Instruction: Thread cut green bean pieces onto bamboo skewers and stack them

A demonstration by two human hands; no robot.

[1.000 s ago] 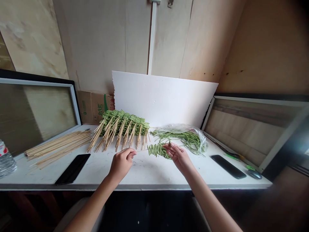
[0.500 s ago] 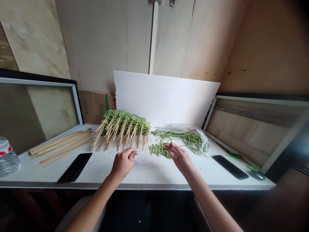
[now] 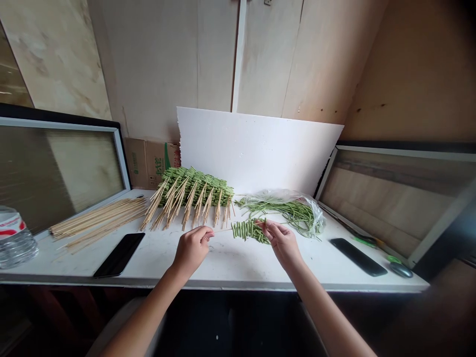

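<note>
My left hand [image 3: 192, 246] is closed in a pinch on the bare end of a thin bamboo skewer [image 3: 222, 230], held level just above the white table [image 3: 223, 263]. Folded green long beans [image 3: 246, 230] are threaded along the skewer's right half. My right hand [image 3: 283, 241] pinches a bean piece at the far end of that row, fingers pressed together. Behind the hands lies a pile of finished bean skewers [image 3: 193, 191], their sticks pointing toward me. A clear plastic bag of loose long beans [image 3: 293, 210] lies just right of it.
Bare bamboo skewers [image 3: 98, 220] lie at the left, beside a black phone [image 3: 119, 254] and a water bottle [image 3: 15, 240]. A second black phone [image 3: 358, 256], green-handled scissors [image 3: 366, 243] and a small dark object [image 3: 401, 269] sit at the right. A white board [image 3: 256, 148] leans on the wall.
Both hands stay on the skewer; the right hand's fingers have closed a little tighter on the end of the bean row. The camera view has shifted slightly.
</note>
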